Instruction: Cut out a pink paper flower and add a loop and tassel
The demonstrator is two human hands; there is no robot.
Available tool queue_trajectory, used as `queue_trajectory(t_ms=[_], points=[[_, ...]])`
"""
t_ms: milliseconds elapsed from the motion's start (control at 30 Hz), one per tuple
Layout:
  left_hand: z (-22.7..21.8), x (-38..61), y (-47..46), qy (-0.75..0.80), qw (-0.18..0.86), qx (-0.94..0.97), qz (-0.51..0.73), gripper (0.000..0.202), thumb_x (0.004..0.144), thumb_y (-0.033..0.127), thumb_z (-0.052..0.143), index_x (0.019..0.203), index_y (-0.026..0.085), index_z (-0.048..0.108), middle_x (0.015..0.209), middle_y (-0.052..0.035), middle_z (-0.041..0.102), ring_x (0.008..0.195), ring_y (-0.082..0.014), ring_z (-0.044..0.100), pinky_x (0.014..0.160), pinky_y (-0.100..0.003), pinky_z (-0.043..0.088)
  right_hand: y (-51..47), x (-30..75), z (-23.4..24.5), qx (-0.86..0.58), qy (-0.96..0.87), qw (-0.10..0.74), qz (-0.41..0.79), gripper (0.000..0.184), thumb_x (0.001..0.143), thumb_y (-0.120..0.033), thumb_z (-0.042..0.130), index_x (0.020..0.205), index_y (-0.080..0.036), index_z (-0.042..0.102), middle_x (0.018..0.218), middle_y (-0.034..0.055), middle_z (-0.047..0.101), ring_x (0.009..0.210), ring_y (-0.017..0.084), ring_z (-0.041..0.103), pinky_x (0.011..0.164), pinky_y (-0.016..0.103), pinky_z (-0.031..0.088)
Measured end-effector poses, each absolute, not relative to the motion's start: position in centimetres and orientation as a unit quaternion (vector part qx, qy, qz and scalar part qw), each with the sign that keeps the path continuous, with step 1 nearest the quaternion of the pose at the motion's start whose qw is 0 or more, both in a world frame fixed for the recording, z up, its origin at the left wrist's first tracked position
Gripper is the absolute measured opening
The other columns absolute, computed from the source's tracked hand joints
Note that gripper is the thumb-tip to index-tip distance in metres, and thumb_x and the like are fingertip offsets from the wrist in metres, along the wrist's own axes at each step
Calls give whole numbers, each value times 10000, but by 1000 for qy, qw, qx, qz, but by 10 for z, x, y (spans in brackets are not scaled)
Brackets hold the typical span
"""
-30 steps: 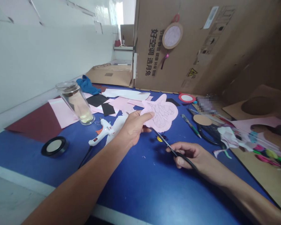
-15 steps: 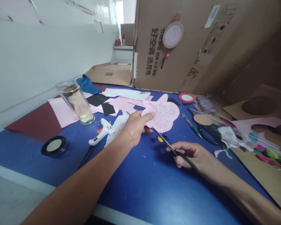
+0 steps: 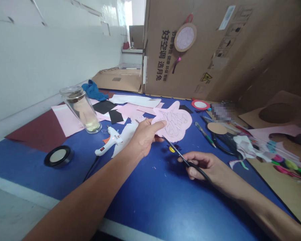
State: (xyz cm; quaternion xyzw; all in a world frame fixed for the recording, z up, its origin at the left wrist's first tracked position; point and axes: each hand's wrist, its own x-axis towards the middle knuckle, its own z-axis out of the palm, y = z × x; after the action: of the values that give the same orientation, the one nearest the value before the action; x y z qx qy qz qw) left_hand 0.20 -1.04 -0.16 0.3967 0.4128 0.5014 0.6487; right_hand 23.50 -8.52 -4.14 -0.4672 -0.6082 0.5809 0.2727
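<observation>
Pinched between the thumb and fingers of my left hand [image 3: 150, 134] is a pink paper cutout [image 3: 175, 122] with a wavy outline and line drawing on it. My right hand [image 3: 200, 167] grips black-handled scissors [image 3: 182, 157], fingers in the loops. The blades look closed or nearly so, and their tips reach the cutout's lower left edge by my left fingers; whether they touch it I cannot tell. Below the cutout, a small yellow round thing [image 3: 172, 149] with dark strands lies behind the blades.
A white glue gun [image 3: 110, 142], a glass jar [image 3: 81, 110] and a black tape roll [image 3: 58, 156] stand left. Pink, black and white paper pieces [image 3: 130, 109] lie behind. A pen [image 3: 205, 134] and craft scraps [image 3: 245, 147] lie right. A large cardboard box [image 3: 185, 73] closes off the back.
Almost nothing differs. The cutout tilts very slightly, while both hands and the scissors keep their places.
</observation>
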Motion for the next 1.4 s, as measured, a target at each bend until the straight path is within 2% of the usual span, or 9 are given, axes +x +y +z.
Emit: queue_trajectory(t_ms=[767,1400], points=[[-2,2,-11,415,648,389,506,155,832,292,819,901,159,780,927,-127,806,758,-198,704,604,-287,475,-86,233,-38,-473,-609,275,574,572,780,-695,889,1103,-228,817,696,-35,547,609,111,394,562,257,309],[-2,2,-10,408,652,395,502,149,847,287,804,913,153,792,937,-130,813,730,-184,698,566,-266,461,-85,234,-40,-475,-599,273,584,577,780,-683,899,1111,-219,808,707,-34,541,622,110,389,582,264,284]])
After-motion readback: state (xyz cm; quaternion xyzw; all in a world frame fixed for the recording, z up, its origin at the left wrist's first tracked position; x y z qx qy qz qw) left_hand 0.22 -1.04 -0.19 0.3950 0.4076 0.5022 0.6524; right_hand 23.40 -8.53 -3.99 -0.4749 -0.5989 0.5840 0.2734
